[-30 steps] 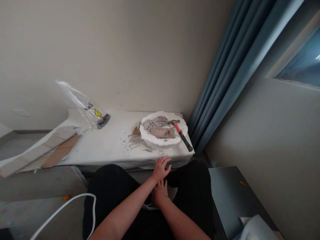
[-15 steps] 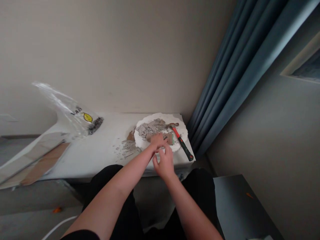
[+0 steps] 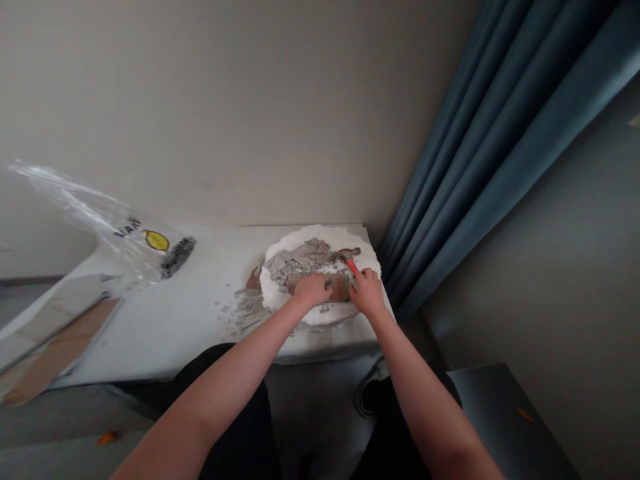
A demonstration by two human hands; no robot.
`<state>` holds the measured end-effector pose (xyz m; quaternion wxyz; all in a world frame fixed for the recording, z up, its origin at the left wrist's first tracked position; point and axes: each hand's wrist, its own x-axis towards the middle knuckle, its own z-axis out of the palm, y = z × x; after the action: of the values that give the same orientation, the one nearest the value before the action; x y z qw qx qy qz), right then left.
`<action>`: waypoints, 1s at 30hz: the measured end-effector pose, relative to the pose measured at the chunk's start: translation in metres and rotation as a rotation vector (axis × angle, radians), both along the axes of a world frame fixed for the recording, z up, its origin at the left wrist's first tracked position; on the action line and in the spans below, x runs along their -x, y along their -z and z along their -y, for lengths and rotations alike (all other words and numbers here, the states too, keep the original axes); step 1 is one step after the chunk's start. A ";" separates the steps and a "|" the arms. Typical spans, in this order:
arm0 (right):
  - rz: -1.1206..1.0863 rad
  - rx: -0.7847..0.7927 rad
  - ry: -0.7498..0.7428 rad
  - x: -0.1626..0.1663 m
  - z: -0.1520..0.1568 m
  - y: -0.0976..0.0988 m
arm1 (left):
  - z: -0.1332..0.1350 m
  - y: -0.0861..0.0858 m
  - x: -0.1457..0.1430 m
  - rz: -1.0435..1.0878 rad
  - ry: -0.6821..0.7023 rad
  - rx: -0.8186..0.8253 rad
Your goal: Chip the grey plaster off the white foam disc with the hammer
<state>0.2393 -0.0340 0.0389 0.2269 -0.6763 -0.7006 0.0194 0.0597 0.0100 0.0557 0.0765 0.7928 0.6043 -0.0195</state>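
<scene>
A round white foam slab (image 3: 320, 241) lies at the right end of a low white table (image 3: 200, 320). Grey broken tile pieces (image 3: 295, 259) and a brown tile (image 3: 339, 288) rest on it. A hammer (image 3: 349, 257) with a red-and-black handle lies across the slab's right side. My left hand (image 3: 311, 289) presses down on the brown tile with fingers curled. My right hand (image 3: 367, 291) is closed over the hammer's handle, hiding most of it.
Tile crumbs (image 3: 240, 312) are scattered left of the slab. A clear plastic bag (image 3: 115, 230) with a yellow label stands at the table's left. Flat boards (image 3: 45, 333) lean there. Blue curtains (image 3: 480, 153) hang at right. A dark low surface (image 3: 505, 420) sits near my right knee.
Both hands rose from my lap to the foam slab. The left one settled on the brown tile and the right one moved right onto the hammer handle.
</scene>
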 end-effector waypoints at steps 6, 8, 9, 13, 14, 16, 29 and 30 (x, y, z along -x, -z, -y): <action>-0.001 0.049 0.031 -0.002 0.000 -0.003 | -0.001 0.001 0.017 0.035 0.044 -0.007; 0.014 0.111 0.032 -0.004 0.002 -0.002 | -0.003 -0.001 0.024 0.018 0.058 0.008; 0.021 0.138 0.033 -0.005 0.003 -0.002 | -0.005 -0.002 0.027 0.008 0.056 0.020; 0.056 0.220 0.064 -0.006 0.004 -0.005 | -0.009 -0.009 0.036 -0.011 0.048 0.071; 0.064 0.231 0.070 -0.006 0.004 -0.006 | -0.010 -0.011 0.037 -0.013 0.046 0.085; 0.072 0.241 0.070 -0.004 0.004 -0.009 | -0.012 -0.014 0.040 -0.011 0.039 0.108; 0.059 0.202 0.073 -0.009 0.006 -0.008 | -0.022 -0.024 0.055 0.192 -0.022 0.113; 0.049 0.177 0.067 -0.010 0.005 -0.007 | -0.023 -0.025 0.055 0.218 -0.010 0.101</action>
<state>0.2492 -0.0391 0.0456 0.1496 -0.7171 -0.6784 0.0570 0.0048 0.0333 0.0804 0.1816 0.7823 0.5947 0.0367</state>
